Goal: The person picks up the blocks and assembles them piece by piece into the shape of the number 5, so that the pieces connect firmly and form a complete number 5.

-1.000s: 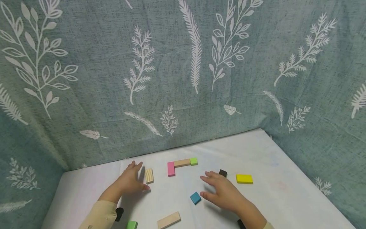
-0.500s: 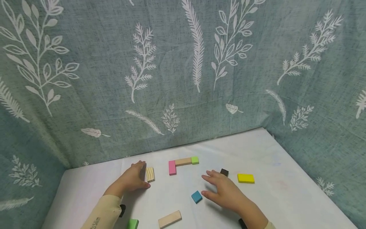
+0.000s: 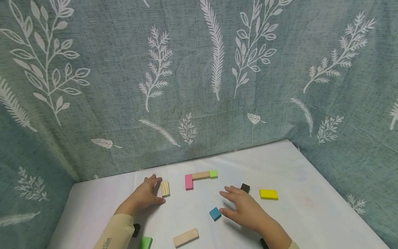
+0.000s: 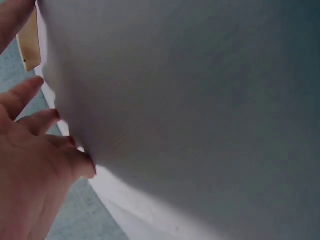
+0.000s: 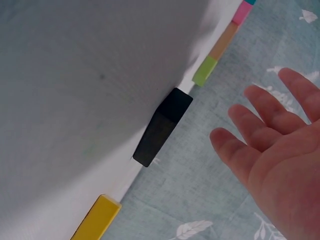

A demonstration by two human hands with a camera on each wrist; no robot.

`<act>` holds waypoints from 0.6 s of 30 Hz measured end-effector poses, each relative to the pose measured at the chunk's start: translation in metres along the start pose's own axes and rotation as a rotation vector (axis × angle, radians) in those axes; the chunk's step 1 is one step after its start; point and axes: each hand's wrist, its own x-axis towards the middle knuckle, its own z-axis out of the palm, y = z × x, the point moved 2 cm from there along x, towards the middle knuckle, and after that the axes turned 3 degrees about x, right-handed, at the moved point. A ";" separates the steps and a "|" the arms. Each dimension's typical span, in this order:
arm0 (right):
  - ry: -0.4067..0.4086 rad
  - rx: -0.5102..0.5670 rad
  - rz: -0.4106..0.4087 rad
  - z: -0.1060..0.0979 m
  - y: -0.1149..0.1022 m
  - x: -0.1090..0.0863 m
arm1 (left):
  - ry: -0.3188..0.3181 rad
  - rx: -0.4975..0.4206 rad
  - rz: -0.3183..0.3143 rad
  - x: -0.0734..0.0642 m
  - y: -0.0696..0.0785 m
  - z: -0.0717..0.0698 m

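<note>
My left hand [image 3: 145, 195] is at the striped wooden block [image 3: 165, 189], thumb and forefinger spread to its left side. In the left wrist view, a pale wooden block [image 4: 30, 42] shows between the thumb and the fingers. Over the white table, my right hand [image 3: 244, 209] hovers with relaxed, spread fingers and holds nothing. Its thumb tip lies beside the small blue block [image 3: 215, 213]. Behind that hand is a black block [image 3: 245, 188], partly covered by it; the right wrist view shows this black block [image 5: 162, 127] apart from the fingers.
A pink block [image 3: 189, 182], a plain wooden block [image 3: 201, 175] and a light green block [image 3: 213, 174] form an L shape at the back. Rightward lies a yellow block [image 3: 268, 194]. Nearer are another wooden block [image 3: 186, 238] and a green block [image 3: 145, 242]. Patterned curtains [image 3: 199, 86] border the table.
My left hand has moved slightly right, closer to the striped block, its fingers drawing in from a wider spread. The right hand stays nearly still. The head view has shifted a little.
</note>
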 end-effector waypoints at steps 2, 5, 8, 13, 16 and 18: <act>-0.001 -0.004 -0.003 0.000 0.000 0.000 | -0.001 -0.020 0.011 -0.001 -0.001 0.002; -0.005 -0.005 -0.005 0.001 0.000 0.000 | 0.009 -0.037 0.017 -0.002 -0.003 0.005; -0.007 -0.010 -0.006 0.001 0.000 0.001 | 0.021 -0.048 0.011 -0.001 -0.005 0.007; -0.008 -0.008 -0.003 0.000 0.000 0.001 | 0.027 -0.073 0.001 0.000 -0.007 0.009; -0.007 0.000 0.000 0.000 0.000 0.000 | 0.031 -0.075 -0.002 0.001 -0.006 0.009; -0.008 0.002 0.002 0.000 0.000 0.000 | 0.036 -0.073 -0.002 0.001 -0.006 0.009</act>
